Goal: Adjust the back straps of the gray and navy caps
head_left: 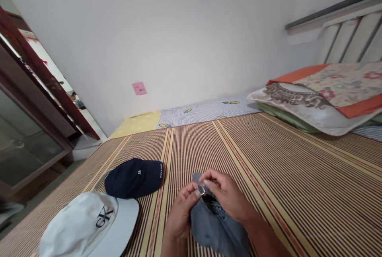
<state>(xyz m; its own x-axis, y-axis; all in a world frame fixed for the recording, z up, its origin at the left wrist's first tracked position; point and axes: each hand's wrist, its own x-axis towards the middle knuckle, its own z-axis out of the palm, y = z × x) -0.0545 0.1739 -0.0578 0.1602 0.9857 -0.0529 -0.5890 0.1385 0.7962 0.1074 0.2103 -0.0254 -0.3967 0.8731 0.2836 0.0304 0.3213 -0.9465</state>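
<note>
A grey-blue baseball cap [213, 229] lies on the striped bamboo mat with its back strap toward the wall. At that strap's metal buckle [201, 190], my left hand [182, 211] is closed, thumb and fingers pinching the buckle end. My right hand [228, 193] pinches the strap just beside it, thumb against forefinger. The cap's opening shows below the strap, partly covered by my right hand. To the left, a white cap [80, 225] with black letters sits near a navy cap [131, 179], their edges touching or overlapping.
The bamboo mat [191, 149] covers the bed up to a checked and yellow cloth [197, 113] along the wall. Stacked pillows [310, 102] lie at the right by the headboard [352, 36]. A pink note [139, 88] is on the wall; a glass-fronted cabinet [26, 141] stands left.
</note>
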